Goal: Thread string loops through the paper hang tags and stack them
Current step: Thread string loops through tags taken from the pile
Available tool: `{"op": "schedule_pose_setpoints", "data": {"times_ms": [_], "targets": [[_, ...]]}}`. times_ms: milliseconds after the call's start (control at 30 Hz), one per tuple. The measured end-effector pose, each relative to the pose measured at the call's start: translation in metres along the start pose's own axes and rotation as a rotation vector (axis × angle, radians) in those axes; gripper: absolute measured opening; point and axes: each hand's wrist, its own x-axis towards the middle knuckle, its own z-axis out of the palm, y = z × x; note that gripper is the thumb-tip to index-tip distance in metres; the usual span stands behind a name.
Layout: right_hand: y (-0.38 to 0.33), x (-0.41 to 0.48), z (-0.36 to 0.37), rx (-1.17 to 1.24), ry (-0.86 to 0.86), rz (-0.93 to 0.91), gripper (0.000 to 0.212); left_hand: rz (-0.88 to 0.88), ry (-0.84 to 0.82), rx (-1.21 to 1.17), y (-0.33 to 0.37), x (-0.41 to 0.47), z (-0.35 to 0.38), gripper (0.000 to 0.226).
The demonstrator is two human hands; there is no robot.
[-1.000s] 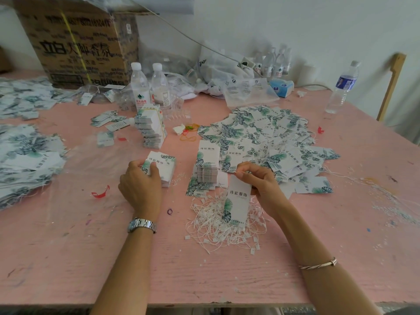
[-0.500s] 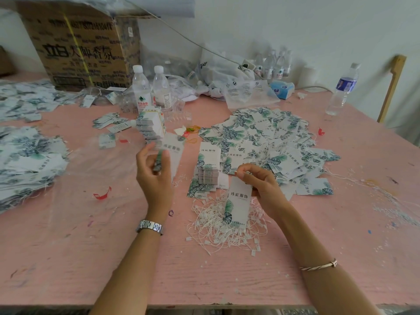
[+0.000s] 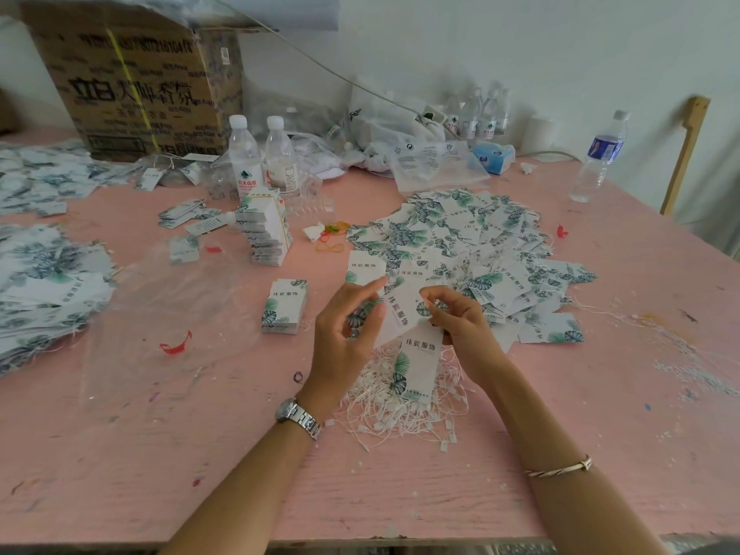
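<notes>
1. A pink table (image 3: 200, 454) fills the view, and a heap of white string loops (image 3: 384, 410) lies near its front edge.
2. Just above the heap, the left hand (image 3: 344, 334) and right hand (image 3: 460, 326) both pinch one hang tag (image 3: 400, 310) with curled fingers. A second tag (image 3: 416, 370) hangs below the right hand.
3. A small tag stack (image 3: 284, 306) sits just left of the hands.
4. A loose tag pile (image 3: 480, 250) spreads farther off, to the right.
5. Water bottles (image 3: 244, 154) and a cardboard box (image 3: 140, 82) stand far left.

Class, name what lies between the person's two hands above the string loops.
In the head view, a tilted hang tag spans the gap, held by the left hand, reaching the right hand, which pinches a second tag hanging below.
</notes>
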Motion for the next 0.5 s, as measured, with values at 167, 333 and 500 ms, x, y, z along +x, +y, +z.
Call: {"op": "schedule_pose_setpoints", "data": {"times_ms": [167,333,500], "targets": [[-0.0003,-0.001,0.0027,-0.009,-0.021,-0.017,0.017,-0.004,-0.02,0.0,-0.0018,-0.0001,0.0041,0.03],[0.0014,-0.0009,0.0015,-0.01,-0.046,-0.023,0.021,0.005,0.016,0.009,-0.0007,0.0004,0.0048,0.028],[0.0003,-0.0012,0.0008,-0.015,-0.065,-0.029,0.02,-0.002,0.025,0.025,-0.0004,0.0005,0.0045,0.028]]}}
